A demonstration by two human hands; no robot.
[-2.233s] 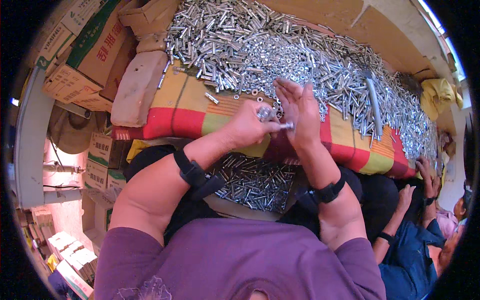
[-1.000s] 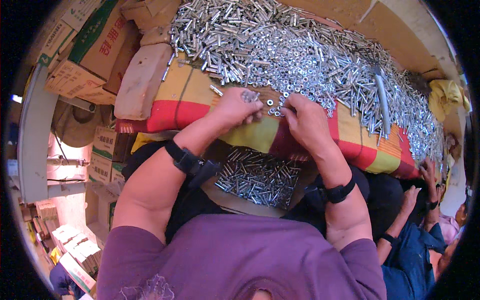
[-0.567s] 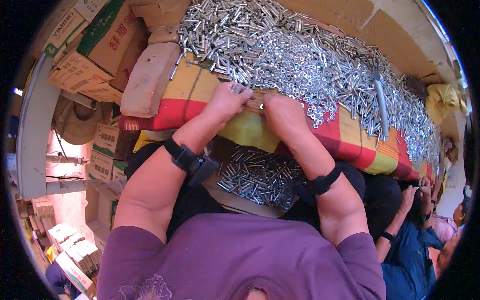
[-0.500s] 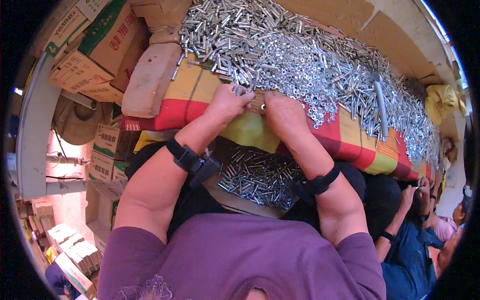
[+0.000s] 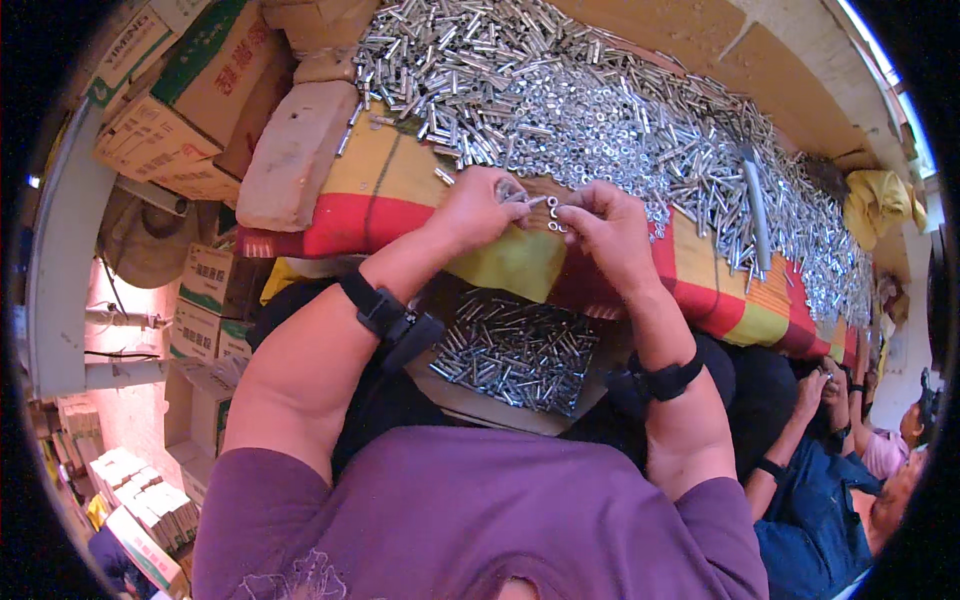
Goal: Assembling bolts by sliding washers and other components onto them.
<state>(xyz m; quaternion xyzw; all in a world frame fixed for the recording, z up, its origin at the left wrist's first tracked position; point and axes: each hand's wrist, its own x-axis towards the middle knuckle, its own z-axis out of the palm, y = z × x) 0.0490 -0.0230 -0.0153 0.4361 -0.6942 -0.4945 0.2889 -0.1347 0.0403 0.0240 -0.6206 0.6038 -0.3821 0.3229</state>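
Striped cloth [image 5: 420, 200] over the bench carries a big heap of silver bolts & washers [image 5: 600, 110]. At the heap's near edge, left hand [image 5: 478, 208] fingers pinch shut on a small bolt [image 5: 533, 201]; right hand [image 5: 608, 226] fingertips close on a washer [image 5: 552, 205] just beside it. Below the heap, lap tray [image 5: 470, 400] holds a modest batch of finished pcs [image 5: 515, 350]. Judging by that: early on, most left.
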